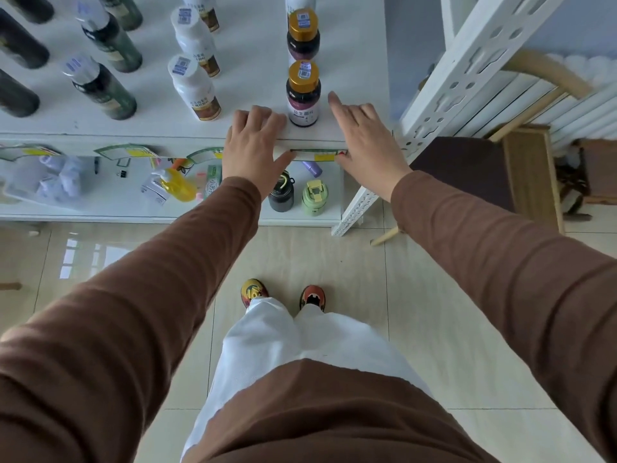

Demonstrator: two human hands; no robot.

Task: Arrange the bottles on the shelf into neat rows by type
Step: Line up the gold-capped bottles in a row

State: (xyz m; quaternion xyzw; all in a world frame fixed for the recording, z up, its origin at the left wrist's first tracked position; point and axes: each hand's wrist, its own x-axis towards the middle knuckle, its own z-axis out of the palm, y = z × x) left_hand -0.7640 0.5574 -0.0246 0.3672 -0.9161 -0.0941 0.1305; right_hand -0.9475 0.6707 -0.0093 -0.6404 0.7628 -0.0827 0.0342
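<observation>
Two dark bottles with gold caps stand one behind the other at the right of the white shelf (pixel 360 61); the near one (pixel 303 95) is at the front edge, the far one (pixel 303 36) behind it. To the left runs a row of white bottles (pixel 195 90), then dark green bottles with silver caps (pixel 100 86). My left hand (pixel 255 148) lies over the shelf's front edge just left of the near gold-capped bottle, fingers relaxed. My right hand (pixel 362 145) hovers just right of it, fingers spread. Neither hand holds anything.
The lower shelf (pixel 233 213) carries a yellow pump bottle (pixel 177 183), a black flask (pixel 281 195), a green flask (pixel 315 198) and a clear bin (pixel 40 182). A white perforated upright (pixel 444 81) stands at the right, a wooden chair (pixel 521 162) beyond it.
</observation>
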